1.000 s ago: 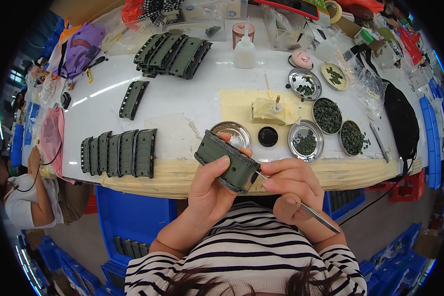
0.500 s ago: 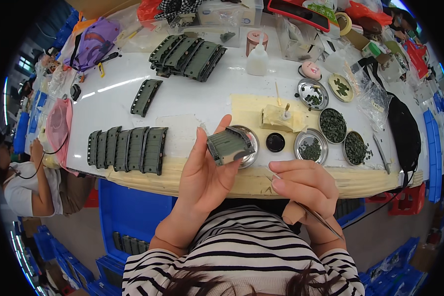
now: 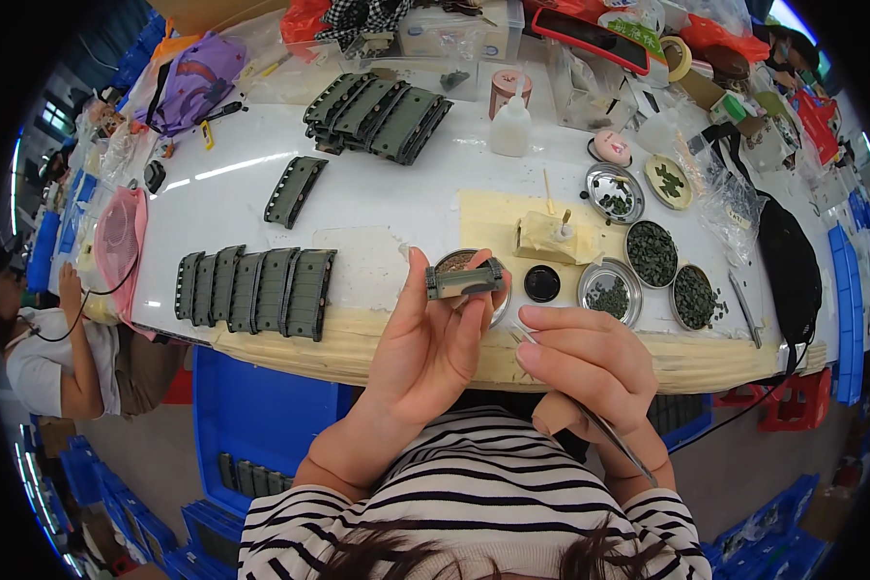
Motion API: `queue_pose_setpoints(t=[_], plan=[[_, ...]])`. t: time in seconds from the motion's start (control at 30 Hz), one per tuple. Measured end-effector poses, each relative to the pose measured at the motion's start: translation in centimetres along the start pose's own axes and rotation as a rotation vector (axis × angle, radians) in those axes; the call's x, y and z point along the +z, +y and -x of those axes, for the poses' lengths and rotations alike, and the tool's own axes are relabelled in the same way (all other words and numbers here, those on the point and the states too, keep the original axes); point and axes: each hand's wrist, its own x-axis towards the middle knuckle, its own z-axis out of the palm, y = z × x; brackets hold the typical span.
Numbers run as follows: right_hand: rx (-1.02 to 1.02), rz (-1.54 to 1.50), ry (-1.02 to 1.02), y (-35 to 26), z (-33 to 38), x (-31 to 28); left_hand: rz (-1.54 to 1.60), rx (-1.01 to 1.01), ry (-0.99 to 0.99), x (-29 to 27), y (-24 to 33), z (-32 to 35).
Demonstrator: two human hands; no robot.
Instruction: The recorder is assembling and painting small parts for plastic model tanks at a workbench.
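My left hand (image 3: pixel 419 353) holds up a dark green, camouflage-patterned plastic part (image 3: pixel 465 279), pinched between thumb and fingers with its narrow edge toward me. Just right of it, my right hand (image 3: pixel 594 362) is closed around metal tweezers (image 3: pixel 626 452). Their tips point toward the part, apart from it; whether they grip anything is too small to tell. Tan tape wraps one finger of that hand. Behind the held part stands a round metal dish (image 3: pixel 451 258), partly hidden, with brownish contents. A row of similar green parts (image 3: pixel 256 295) lies on the table to the left.
More green parts (image 3: pixel 377 114) are stacked at the back, near a white squeeze bottle (image 3: pixel 510 128). Right of my hands stand a black round cap (image 3: pixel 542 283), a taped block (image 3: pixel 556 239) and tins of small green pieces (image 3: pixel 652 253). A person (image 3: pixel 53 338) sits at far left.
My left hand has tilted the green part, so its broad ribbed face has turned away and a narrow edge shows. My right hand with the tweezers has shifted slightly left. The view has moved a little.
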Motion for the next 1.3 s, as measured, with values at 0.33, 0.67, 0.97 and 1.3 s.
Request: queue_pose_setpoints(t=[0.33, 0.67, 0.97, 1.3], plan=[[0.096, -0.131, 0.101, 0.6, 1.6, 0.5, -0.55, 0.291, -0.125, -0.9, 0.0, -0.1], [0.094, -0.113, 0.11, 0.8, 2.0, 0.7, -0.516, 0.261, -0.127, -1.2, -0.1, -0.3], [0.089, -0.108, 0.109, 0.9, 2.1, 0.7, -0.514, 0.251, -0.138, -1.3, -0.1, -0.3], [0.084, -0.094, 0.134, 0.8, 2.2, 1.1, -0.498, 0.252, -0.14, -1.3, -0.2, -0.1]])
